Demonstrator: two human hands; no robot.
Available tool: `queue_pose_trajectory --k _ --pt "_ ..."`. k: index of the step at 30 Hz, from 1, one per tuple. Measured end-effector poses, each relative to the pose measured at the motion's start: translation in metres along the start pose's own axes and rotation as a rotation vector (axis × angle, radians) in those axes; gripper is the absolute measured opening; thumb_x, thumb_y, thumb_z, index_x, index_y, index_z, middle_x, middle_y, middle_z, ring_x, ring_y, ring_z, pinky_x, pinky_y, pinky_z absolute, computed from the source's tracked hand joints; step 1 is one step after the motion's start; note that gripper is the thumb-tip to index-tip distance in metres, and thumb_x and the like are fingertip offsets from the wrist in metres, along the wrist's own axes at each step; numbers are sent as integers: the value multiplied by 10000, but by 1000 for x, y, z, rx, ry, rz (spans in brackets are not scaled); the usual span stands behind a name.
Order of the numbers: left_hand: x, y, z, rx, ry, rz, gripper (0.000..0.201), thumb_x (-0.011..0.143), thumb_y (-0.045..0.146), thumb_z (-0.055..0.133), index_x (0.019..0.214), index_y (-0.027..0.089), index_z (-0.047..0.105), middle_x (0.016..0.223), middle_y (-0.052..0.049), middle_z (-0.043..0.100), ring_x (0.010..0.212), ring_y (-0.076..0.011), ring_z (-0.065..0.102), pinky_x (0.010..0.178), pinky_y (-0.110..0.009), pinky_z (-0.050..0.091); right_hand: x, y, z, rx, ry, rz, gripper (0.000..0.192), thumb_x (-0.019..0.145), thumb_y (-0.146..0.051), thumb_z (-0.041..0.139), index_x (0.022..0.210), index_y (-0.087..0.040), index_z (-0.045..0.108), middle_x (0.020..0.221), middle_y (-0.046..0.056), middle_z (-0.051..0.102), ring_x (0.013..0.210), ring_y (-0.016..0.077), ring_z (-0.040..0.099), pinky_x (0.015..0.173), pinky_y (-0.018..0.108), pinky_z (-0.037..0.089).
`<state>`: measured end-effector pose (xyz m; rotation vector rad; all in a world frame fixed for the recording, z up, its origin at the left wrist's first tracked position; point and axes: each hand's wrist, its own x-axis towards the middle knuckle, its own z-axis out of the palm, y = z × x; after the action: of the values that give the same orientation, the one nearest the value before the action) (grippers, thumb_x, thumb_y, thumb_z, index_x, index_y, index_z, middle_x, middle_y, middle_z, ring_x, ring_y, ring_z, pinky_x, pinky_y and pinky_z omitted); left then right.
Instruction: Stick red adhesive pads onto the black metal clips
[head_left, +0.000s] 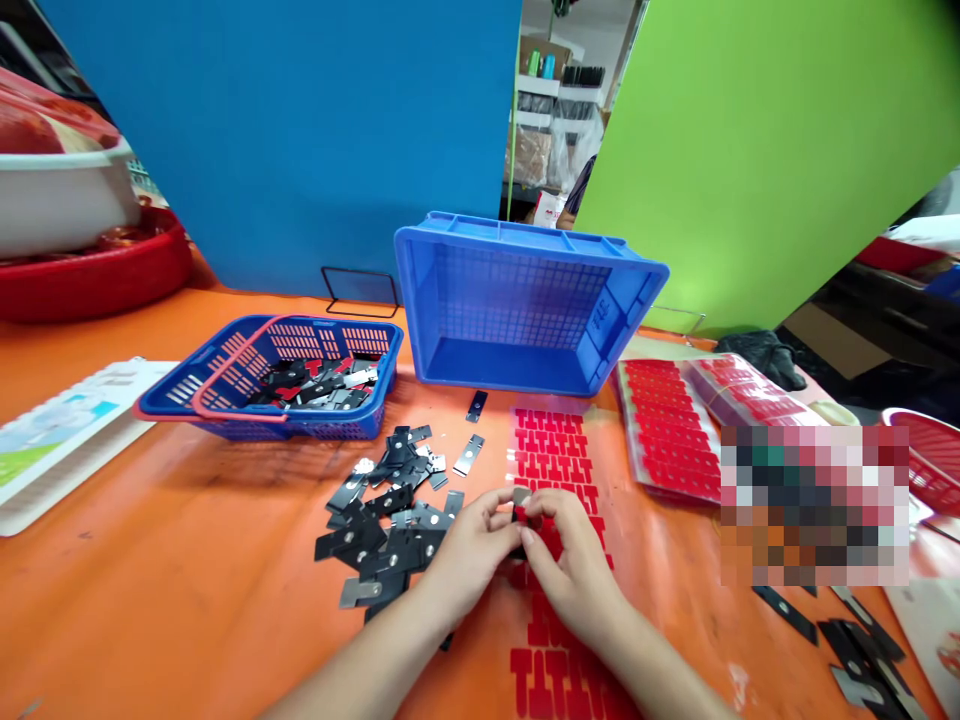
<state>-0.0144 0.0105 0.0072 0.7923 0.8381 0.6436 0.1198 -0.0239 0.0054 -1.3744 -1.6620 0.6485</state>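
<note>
My left hand (472,550) and my right hand (574,560) meet at the middle of the table, fingers pinched around a small flat black-and-metal plate (520,495). A bit of red shows on this plate between the fingertips; most of it is hidden. Beneath the hands lies a sheet of red T-shaped stickers (553,445), partly covered by my right hand and forearm. Left of my left hand spreads a loose pile of flat black and silver plates (390,545). Two single plates, one silver (469,455) and one dark (476,405), lie beyond it.
A blue basket (352,425) with a pink handle holds plates with red parts. A blue crate (510,365) stands on its side behind. Stacked red sticker sheets (667,425) sit right, near a blurred-out patch. More plates (862,650) lie at lower right. A white tray (82,430) is at left.
</note>
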Motion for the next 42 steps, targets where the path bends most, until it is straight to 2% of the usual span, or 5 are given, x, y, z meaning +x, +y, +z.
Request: queue_pose_trajectory --k 4,12,36,40,42 --pt "-1 1 1 60 36 -40 399 690 251 590 1066 169 480 646 17 536 610 -108 515 573 -232 415 4 4 0 42 56 67 108 771 -177 481 869 -218 504 1110 75 453 1032 208 455 854 357 397" --pt "-2 -3 1 88 9 -31 397 709 250 577 1086 179 475 633 27 500 615 -103 510 585 -241 427 7 9 0 165 37 172 48 795 -193 475 792 -204 521 882 34 558 834 167 545 742 300 449" --pt "-1 -4 2 62 -25 -20 343 692 250 585 1016 175 500 584 45 492 542 -85 483 548 -222 408 8 8 4 75 56 165 59 787 -199 472 792 -197 530 836 35 555 793 168 531 723 304 443" --pt "-1 -2 3 68 8 -55 364 675 240 594 1019 173 494 565 55 485 517 -82 477 527 -215 402 10 9 5 127 91 260 320 732 -234 540 1039 -209 454 843 23 542 741 163 534 669 300 460" --pt "-1 -2 3 89 6 -47 349 681 222 581 1015 169 496 554 57 478 507 -77 465 515 -209 393 12 12 4 217 51 322 385 714 -263 565 1071 -208 432 799 8 537 682 150 535 596 270 461"
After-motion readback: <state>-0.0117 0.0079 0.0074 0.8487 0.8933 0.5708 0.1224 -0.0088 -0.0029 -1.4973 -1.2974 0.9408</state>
